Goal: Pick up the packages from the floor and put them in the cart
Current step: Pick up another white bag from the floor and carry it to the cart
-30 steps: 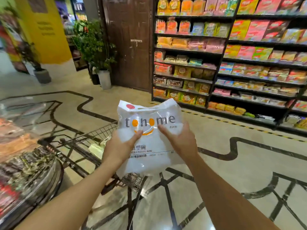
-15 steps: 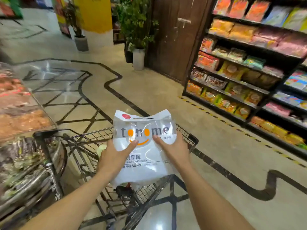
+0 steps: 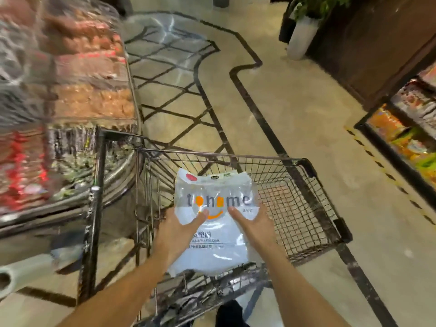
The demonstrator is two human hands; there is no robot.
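I hold a clear plastic package [image 3: 215, 246] with grey and orange lettering and a red dot at its top corner. My left hand [image 3: 175, 234] grips its left side and my right hand [image 3: 253, 228] grips its right side, thumbs on the front. The package hangs upright over the near part of a dark wire shopping cart [image 3: 313, 201], just above its near rim. The cart's basket looks bare on the right; its left part is hidden by the package.
A glass-fronted food display counter [image 3: 66, 109] stands close against the cart's left side. Shelves of snack packets [image 3: 405, 131] line the right edge. A white planter [image 3: 300, 37] and a dark wooden door stand far right. Patterned floor stretches ahead.
My view has tilted down and swung left. The package, still in both hands, has come lower and now sits over the cart's basket instead of in front of it.
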